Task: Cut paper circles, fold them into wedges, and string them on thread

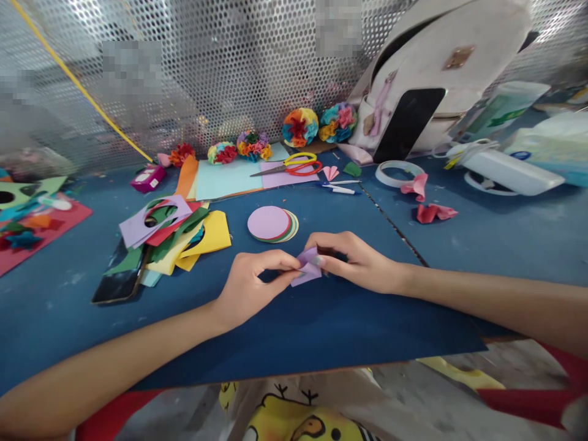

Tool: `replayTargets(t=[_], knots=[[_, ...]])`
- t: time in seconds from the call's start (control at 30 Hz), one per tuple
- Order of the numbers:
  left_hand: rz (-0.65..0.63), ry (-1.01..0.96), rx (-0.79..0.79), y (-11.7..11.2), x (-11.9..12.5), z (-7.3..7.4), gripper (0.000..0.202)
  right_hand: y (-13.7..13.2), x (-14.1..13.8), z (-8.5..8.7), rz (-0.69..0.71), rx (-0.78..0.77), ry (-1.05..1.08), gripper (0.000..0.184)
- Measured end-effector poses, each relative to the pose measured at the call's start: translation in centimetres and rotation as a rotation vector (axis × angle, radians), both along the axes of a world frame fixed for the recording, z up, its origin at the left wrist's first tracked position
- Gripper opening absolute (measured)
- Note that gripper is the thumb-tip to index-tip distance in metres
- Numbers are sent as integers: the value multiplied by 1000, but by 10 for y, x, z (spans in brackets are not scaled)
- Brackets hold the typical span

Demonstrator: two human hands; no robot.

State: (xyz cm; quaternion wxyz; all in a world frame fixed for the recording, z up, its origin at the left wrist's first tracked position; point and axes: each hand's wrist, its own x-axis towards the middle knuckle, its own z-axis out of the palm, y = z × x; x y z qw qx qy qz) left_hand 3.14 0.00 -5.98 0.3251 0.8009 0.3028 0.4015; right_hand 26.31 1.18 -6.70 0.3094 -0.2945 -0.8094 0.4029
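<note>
Between both hands, just above the blue table [193,349], is a small folded piece of purple paper [307,275]. My left hand [252,285] pinches its left side between thumb and fingers. On the other side, my right hand [358,260] grips the paper's upper right part, thumb in front. The fold's inner shape is partly covered by my fingers. A stack of paper circles [269,223], with a purple one on top and red, green and yellow edges showing below, lies just beyond my hands.
Scissors [294,164] and pens [340,187] lie farther back. Cut paper scraps [209,231] partly cover a phone [119,278] at left. Paper flower balls [300,127] line the mesh wall. At right are a tape roll [399,173], pink folded pieces [435,212] and a white backpack [427,55].
</note>
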Motion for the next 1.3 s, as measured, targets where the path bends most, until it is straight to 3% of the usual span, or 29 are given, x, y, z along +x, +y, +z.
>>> replayTargets(t=[0.13, 0.37, 0.63, 0.83, 1.0, 1.3], knots=[[28, -23, -136, 2, 1, -2, 8, 0, 0, -1, -15, 3, -22, 26], [33, -8, -234, 1, 0, -2, 4, 0, -1, -1, -35, -16, -45, 27], [27, -12, -289, 3, -2, -4, 17, -1, -1, 1, -53, -11, -47, 25], [-88, -13, -202, 5, -3, -4, 30, -1, -2, 1, -88, -130, -16, 28], [-94, 56, -113, 8, -1, -3, 32, -1, -3, 2, -73, -71, -41, 27], [-126, 72, -127, 7, -2, 0, 26, 0, -2, 0, -36, -32, -55, 29]])
